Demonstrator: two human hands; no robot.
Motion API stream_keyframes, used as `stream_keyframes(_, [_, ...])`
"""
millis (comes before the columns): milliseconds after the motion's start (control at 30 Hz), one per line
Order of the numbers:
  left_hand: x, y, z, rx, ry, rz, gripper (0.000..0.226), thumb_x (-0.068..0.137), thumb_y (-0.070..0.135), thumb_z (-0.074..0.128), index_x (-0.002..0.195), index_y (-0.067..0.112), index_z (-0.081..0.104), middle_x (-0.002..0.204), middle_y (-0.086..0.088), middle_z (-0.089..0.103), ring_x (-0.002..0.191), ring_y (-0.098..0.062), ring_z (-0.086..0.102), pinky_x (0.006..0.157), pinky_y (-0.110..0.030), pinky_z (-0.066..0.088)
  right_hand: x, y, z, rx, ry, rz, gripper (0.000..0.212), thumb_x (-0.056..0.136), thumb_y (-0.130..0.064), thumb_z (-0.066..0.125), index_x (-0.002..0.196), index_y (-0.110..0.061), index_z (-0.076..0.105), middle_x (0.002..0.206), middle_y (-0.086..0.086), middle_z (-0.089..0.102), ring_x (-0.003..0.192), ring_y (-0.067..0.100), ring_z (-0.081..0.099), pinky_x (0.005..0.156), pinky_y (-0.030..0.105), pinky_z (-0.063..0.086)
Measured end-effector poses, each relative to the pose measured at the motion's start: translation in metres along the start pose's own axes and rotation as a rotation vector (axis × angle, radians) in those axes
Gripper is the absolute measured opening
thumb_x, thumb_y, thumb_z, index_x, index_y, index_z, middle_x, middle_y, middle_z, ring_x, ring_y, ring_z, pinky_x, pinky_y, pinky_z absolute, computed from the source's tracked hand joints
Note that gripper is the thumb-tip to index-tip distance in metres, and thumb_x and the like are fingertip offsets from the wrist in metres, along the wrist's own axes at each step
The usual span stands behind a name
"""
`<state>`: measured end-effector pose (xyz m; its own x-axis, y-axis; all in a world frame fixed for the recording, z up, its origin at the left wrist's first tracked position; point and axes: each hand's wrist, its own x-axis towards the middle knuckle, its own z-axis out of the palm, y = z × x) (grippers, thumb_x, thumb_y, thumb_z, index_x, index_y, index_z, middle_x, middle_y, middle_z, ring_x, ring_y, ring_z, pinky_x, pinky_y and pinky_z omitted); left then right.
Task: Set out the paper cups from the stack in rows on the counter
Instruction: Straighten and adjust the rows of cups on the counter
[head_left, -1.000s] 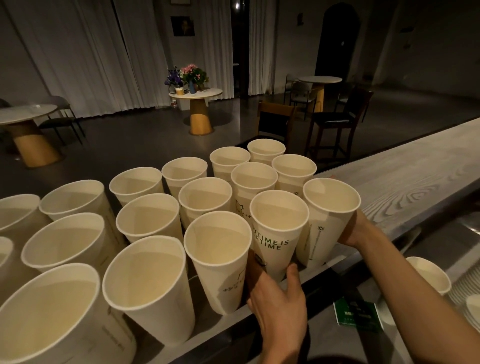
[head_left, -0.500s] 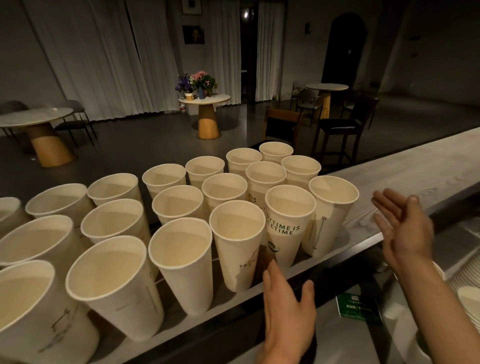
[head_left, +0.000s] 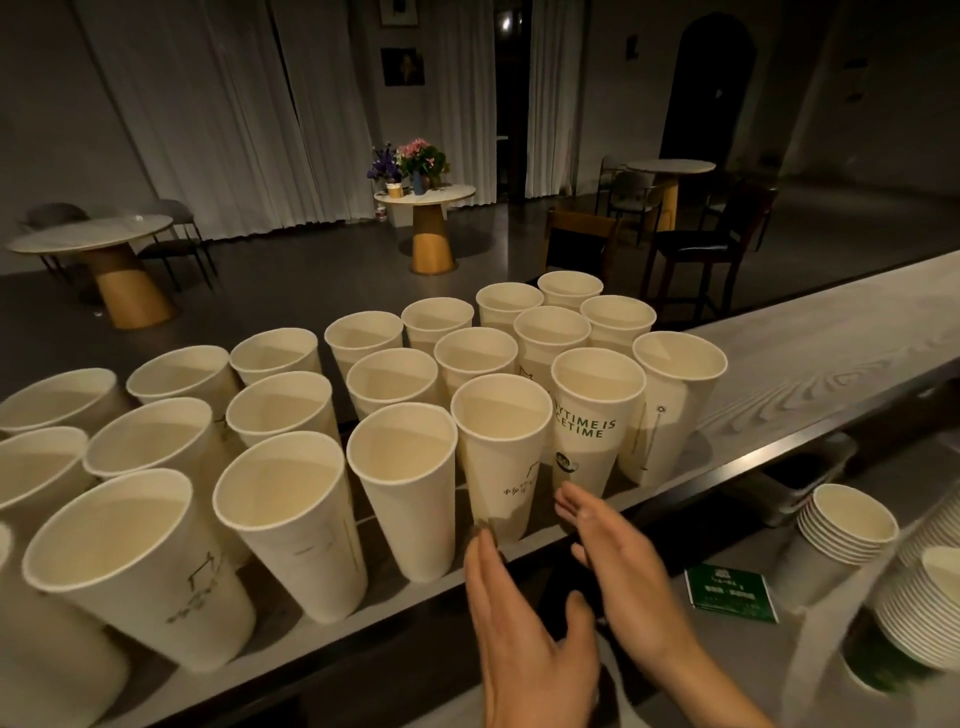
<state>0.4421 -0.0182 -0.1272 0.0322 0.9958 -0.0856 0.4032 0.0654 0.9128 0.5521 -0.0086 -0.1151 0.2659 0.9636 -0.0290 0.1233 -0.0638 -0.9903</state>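
Across the surface (head_left: 831, 332), paper cups (head_left: 400, 483) stand upright in three rows; left hand (head_left: 530, 639) and right hand (head_left: 623, 566) hover just before them, fingers straight, holding nothing; a stack (head_left: 847, 525) waits lower right, so more remains, I'd say.

Observed bare left hand (head_left: 530, 639): uncovered from fingers (head_left: 480, 551) to wrist, where the frame edge cut it off. Observed bare right hand (head_left: 618, 577): likewise uncovered, joined to a bare forearm (head_left: 711, 691) that ran uncovered to the bottom edge. Fingers on both were slender, with tips smeared by blur. One short, pale nail showed on a right-hand finger. Finer detail was unresolved in the dim light.
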Motion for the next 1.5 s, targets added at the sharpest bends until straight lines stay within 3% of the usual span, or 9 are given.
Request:
stream_keyframes(133, [0.004, 0.0, -0.003, -0.058, -0.076, -0.043, 0.11, 0.098, 0.038, 0.068, 0.162, 0.03, -0.021, 0.172, 0.012, -0.019, 0.159, -0.006, -0.011, 0.129, -0.029, 0.005, 0.005, -0.004, 0.016, -0.079, -0.055, 0.09, 0.051, 0.105, -0.047, 0.04, 0.154, -0.038, 0.032, 0.155, -0.021, 0.037, 0.145, 0.004, 0.035, 0.123, 0.035, 0.029])
stream_keyframes(267, [0.01, -0.002, -0.001, -0.062, -0.094, -0.009, 0.11, 0.097, 0.038, 0.07, 0.163, 0.031, -0.018, 0.173, 0.013, -0.014, 0.158, -0.005, -0.009, 0.13, -0.029, 0.006, 0.012, -0.006, 0.022, -0.09, -0.061, 0.088, 0.053, 0.108, -0.04, 0.04, 0.158, -0.027, 0.03, 0.161, -0.011, 0.037, 0.135, -0.006, 0.03, 0.111, 0.019, 0.026])
stream_keyframes(467, [0.014, -0.004, 0.0, -0.065, -0.089, 0.02, 0.109, 0.097, 0.038, 0.07, 0.163, 0.032, -0.017, 0.173, 0.014, -0.013, 0.159, -0.005, -0.008, 0.13, -0.029, 0.007, 0.015, -0.003, 0.021, -0.127, -0.053, 0.065, 0.052, 0.108, -0.04, 0.04, 0.158, -0.027, 0.031, 0.152, -0.018, 0.039, 0.134, -0.006, 0.029, 0.11, 0.018, 0.024])
stream_keyframes(533, [0.018, -0.004, 0.0, -0.072, -0.094, 0.004, 0.106, 0.099, 0.036, 0.068, 0.164, 0.03, -0.015, 0.174, 0.012, -0.012, 0.159, -0.007, -0.006, 0.13, -0.029, 0.008, 0.013, 0.0, 0.015, -0.14, 0.029, 0.001, 0.041, 0.108, -0.035, 0.042, 0.148, -0.029, 0.047, 0.14, -0.024, 0.048, 0.133, -0.006, 0.041, 0.108, 0.016, 0.032])
stream_keyframes(600, [0.022, -0.004, 0.001, -0.068, -0.08, -0.02, 0.105, 0.098, 0.032, 0.069, 0.164, 0.029, -0.013, 0.174, 0.011, -0.009, 0.16, -0.009, -0.003, 0.129, -0.029, 0.009, 0.013, 0.005, 0.007, -0.124, 0.202, -0.072, 0.024, 0.106, -0.027, 0.048, 0.119, -0.031, 0.068, 0.114, -0.023, 0.07, 0.114, -0.006, 0.061, 0.101, 0.024, 0.048])
stream_keyframes(733, [0.026, -0.003, 0.003, -0.05, -0.048, -0.031, 0.109, 0.094, 0.028, 0.074, 0.165, 0.029, -0.009, 0.174, 0.011, -0.003, 0.16, -0.01, 0.007, 0.127, -0.028, 0.013, 0.022, 0.011, -0.014, -0.091, 0.442, -0.102, 0.018, 0.102, -0.021, 0.057, 0.096, -0.029, 0.072, 0.09, -0.017, 0.073, 0.094, -0.001, 0.066, 0.089, 0.032, 0.054])
stream_keyframes(1033, [0.029, -0.002, 0.006, -0.036, -0.036, -0.033, 0.107, 0.094, 0.029, 0.073, 0.165, 0.029, -0.007, 0.174, 0.011, -0.004, 0.16, -0.009, 0.004, 0.127, -0.027, 0.011, 0.041, 0.016, -0.02, -0.088, 0.383, -0.03, 0.018, 0.103, -0.021, 0.056, 0.103, -0.032, 0.07, 0.102, -0.013, 0.074, 0.104, 0.007, 0.067, 0.095, 0.039, 0.055])
stream_keyframes(1267, [0.03, -0.004, 0.0, -0.045, -0.05, -0.02, 0.103, 0.096, 0.028, 0.072, 0.166, 0.029, -0.003, 0.175, 0.011, 0.001, 0.16, -0.009, 0.006, 0.128, -0.028, 0.012, 0.029, 0.013, -0.017, -0.091, 0.368, 0.004, 0.018, 0.104, -0.021, 0.054, 0.102, -0.032, 0.068, 0.102, -0.01, 0.072, 0.102, 0.007, 0.066, 0.093, 0.035, 0.054])
stream_keyframes(1500, [0.022, -0.004, -0.021, -0.065, -0.087, 0.02, 0.093, 0.1, 0.028, 0.067, 0.166, 0.032, 0.002, 0.173, 0.015, 0.007, 0.159, -0.007, 0.01, 0.126, -0.027, 0.014, -0.004, 0.001, -0.009, -0.072, 0.222, 0.007, 0.017, 0.102, -0.014, 0.057, 0.098, -0.023, 0.072, 0.089, -0.01, 0.075, 0.086, 0.002, 0.07, 0.077, 0.026, 0.05])
